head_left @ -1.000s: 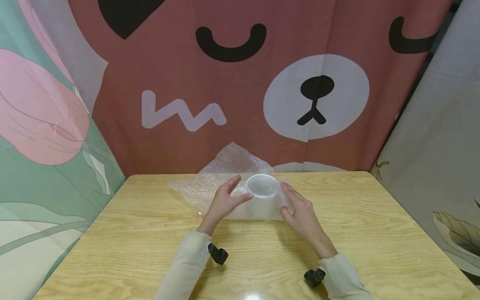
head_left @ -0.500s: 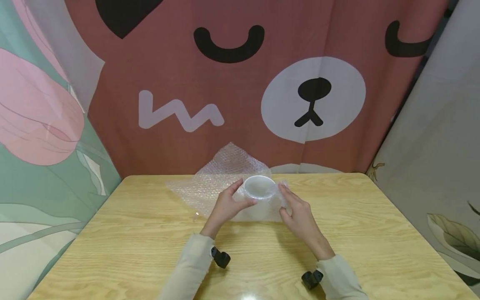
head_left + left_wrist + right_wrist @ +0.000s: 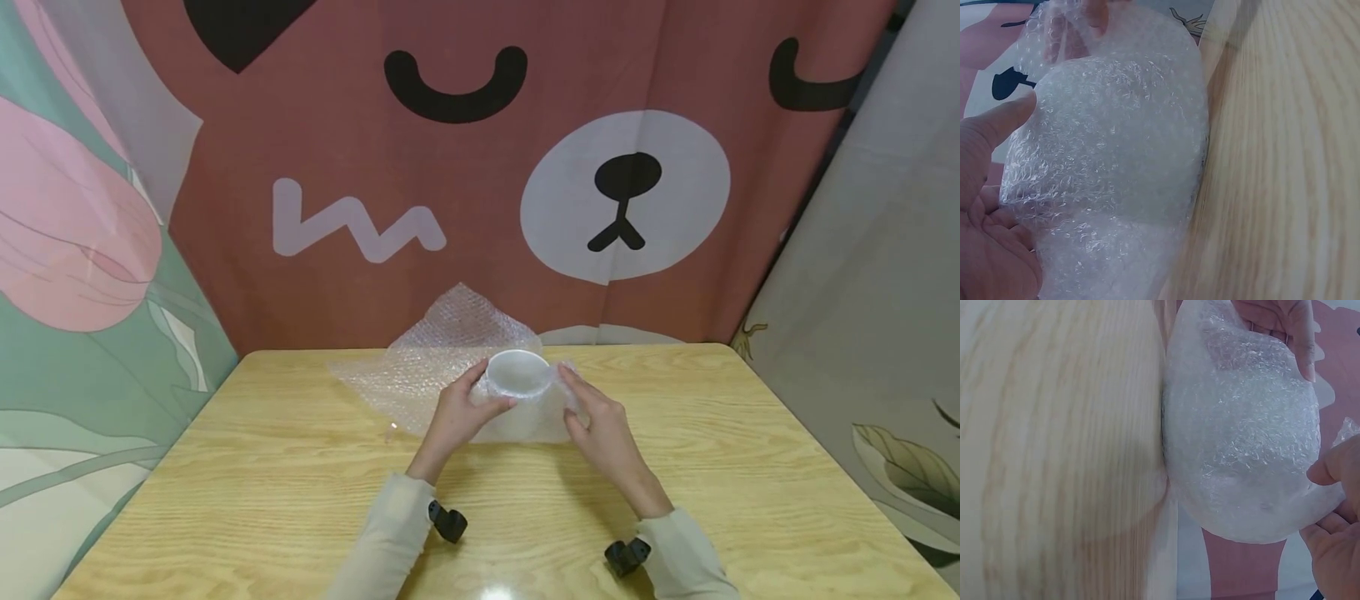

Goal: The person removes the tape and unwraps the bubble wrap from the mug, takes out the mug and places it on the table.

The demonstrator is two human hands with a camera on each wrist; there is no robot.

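White container (image 3: pixel 518 373): left hand (image 3: pixel 460 413) gripping wide, right hand (image 3: pixel 607 423) pinching wrap (image 3: pixel 427 371).

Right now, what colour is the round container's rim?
White; the round container's rim shows best in the head view.

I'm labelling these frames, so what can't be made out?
White-rimmed container, outer wall: both wrist views, veiled by bubble wrap.
Left hand, part: left wrist view, cut off by left edge.
Right hand, part: right wrist view, cut off by right edge.
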